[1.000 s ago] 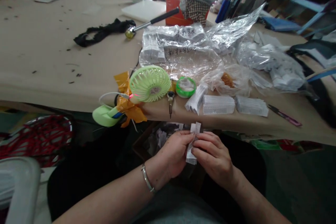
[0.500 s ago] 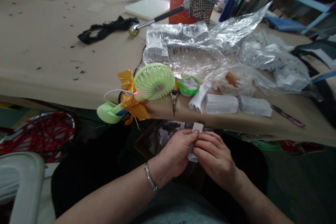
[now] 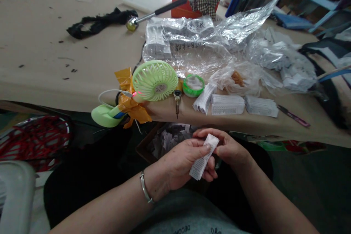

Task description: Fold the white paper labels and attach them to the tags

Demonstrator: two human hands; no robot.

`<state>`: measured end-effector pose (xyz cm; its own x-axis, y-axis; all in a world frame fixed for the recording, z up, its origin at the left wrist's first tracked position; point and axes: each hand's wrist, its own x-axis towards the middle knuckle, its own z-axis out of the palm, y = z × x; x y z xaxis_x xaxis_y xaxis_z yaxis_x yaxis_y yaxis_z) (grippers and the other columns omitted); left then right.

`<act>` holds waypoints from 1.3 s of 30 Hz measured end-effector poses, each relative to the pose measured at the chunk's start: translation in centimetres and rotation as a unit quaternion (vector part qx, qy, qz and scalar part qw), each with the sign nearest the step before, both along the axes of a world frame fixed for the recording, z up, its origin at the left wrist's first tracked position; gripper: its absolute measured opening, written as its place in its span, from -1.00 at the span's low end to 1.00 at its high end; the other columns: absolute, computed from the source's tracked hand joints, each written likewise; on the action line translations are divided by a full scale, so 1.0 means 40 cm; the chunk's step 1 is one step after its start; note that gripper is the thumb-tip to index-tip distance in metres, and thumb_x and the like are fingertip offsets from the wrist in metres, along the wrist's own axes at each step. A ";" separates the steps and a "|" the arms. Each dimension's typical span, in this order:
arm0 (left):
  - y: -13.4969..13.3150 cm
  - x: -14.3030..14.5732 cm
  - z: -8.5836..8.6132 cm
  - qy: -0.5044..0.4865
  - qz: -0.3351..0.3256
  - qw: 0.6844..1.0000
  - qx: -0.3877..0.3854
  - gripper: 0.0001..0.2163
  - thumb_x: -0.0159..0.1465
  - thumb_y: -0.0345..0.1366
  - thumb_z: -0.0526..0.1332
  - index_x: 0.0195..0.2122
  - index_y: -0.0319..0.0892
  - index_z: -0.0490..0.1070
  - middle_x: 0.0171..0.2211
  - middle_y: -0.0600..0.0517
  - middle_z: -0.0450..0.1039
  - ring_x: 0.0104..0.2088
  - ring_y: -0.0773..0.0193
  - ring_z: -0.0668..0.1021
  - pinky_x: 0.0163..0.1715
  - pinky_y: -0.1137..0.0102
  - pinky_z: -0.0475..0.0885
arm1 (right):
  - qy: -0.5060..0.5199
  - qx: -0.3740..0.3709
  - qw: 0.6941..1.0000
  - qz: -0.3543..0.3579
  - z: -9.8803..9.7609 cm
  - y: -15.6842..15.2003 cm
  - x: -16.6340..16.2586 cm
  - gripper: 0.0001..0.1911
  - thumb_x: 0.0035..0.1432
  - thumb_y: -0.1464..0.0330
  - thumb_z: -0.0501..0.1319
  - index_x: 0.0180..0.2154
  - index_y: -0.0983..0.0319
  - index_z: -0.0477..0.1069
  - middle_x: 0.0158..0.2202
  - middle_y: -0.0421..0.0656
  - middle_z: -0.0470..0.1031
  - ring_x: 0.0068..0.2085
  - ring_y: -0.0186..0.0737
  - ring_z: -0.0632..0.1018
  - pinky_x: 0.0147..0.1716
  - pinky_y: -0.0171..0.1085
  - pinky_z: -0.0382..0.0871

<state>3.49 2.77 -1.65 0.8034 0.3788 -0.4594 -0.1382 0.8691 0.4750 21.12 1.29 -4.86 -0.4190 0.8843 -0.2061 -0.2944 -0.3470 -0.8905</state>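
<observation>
White printed paper label [image 3: 203, 158], low over the lap: left hand [image 3: 179, 162] thumb clamps it print-up, likely for reading. Right hand [image 3: 229, 148] pinches its far end, just below the near edge of the tan paper-covered table [image 3: 41, 55].

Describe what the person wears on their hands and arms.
The left hand and right hand are bare: no gloves, no rings visible. One thin silver-coloured bangle circles the left wrist. No sleeves show on either forearm.
</observation>
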 end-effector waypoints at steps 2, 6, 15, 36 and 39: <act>-0.005 0.000 -0.001 0.005 -0.006 1.000 -0.002 -0.81 0.22 -0.22 0.20 -0.34 -0.28 0.36 -0.58 0.03 0.41 -0.60 0.33 0.52 -0.59 0.50 0.41 | 0.045 -0.006 0.999 0.021 -0.008 0.007 -0.007 -0.53 -0.22 0.20 0.44 -0.20 0.22 0.51 -0.01 -0.08 0.45 -0.06 -0.13 0.51 -0.03 -0.20 0.35; -0.009 -0.002 0.003 0.021 -0.010 1.000 0.000 -0.81 0.19 -0.22 0.22 -0.33 -0.26 0.35 -0.58 0.03 0.42 -0.61 0.35 0.51 -0.59 0.50 0.40 | 0.080 -0.003 0.996 0.026 -0.018 0.010 -0.018 -0.63 -0.21 0.21 0.45 -0.31 0.22 0.53 -0.05 -0.07 0.47 -0.08 -0.11 0.53 -0.04 -0.11 0.38; -0.008 -0.005 0.000 0.031 0.012 0.999 0.027 -0.79 0.18 -0.17 0.23 -0.36 -0.24 0.34 -0.59 0.09 0.37 -0.63 0.39 0.48 -0.63 0.53 0.35 | -0.054 0.088 0.994 -0.038 0.012 0.001 -0.023 -0.56 0.00 0.19 0.33 -0.06 0.16 0.42 -0.07 -0.07 0.52 -0.13 -0.14 0.57 -0.13 -0.14 0.46; -0.003 -0.047 -0.012 0.063 0.095 0.992 0.047 -0.74 0.15 -0.12 0.26 -0.40 -0.24 0.35 -0.59 0.11 0.34 -0.63 0.41 0.45 -0.62 0.53 0.32 | -0.451 0.355 0.807 -0.138 0.047 -0.014 -0.089 -0.71 0.22 0.37 0.11 -0.03 0.19 0.42 -0.10 -0.06 0.52 -0.08 -0.15 0.54 -0.09 -0.20 0.45; -0.004 -0.059 -0.012 0.065 0.111 0.990 0.048 -0.75 0.15 -0.12 0.25 -0.39 -0.23 0.36 -0.60 0.11 0.34 -0.63 0.41 0.45 -0.62 0.52 0.31 | -0.417 0.295 0.845 -0.160 0.044 -0.011 -0.108 -0.67 0.19 0.33 0.14 0.01 0.18 0.37 -0.12 -0.08 0.53 -0.14 -0.17 0.57 -0.13 -0.21 0.47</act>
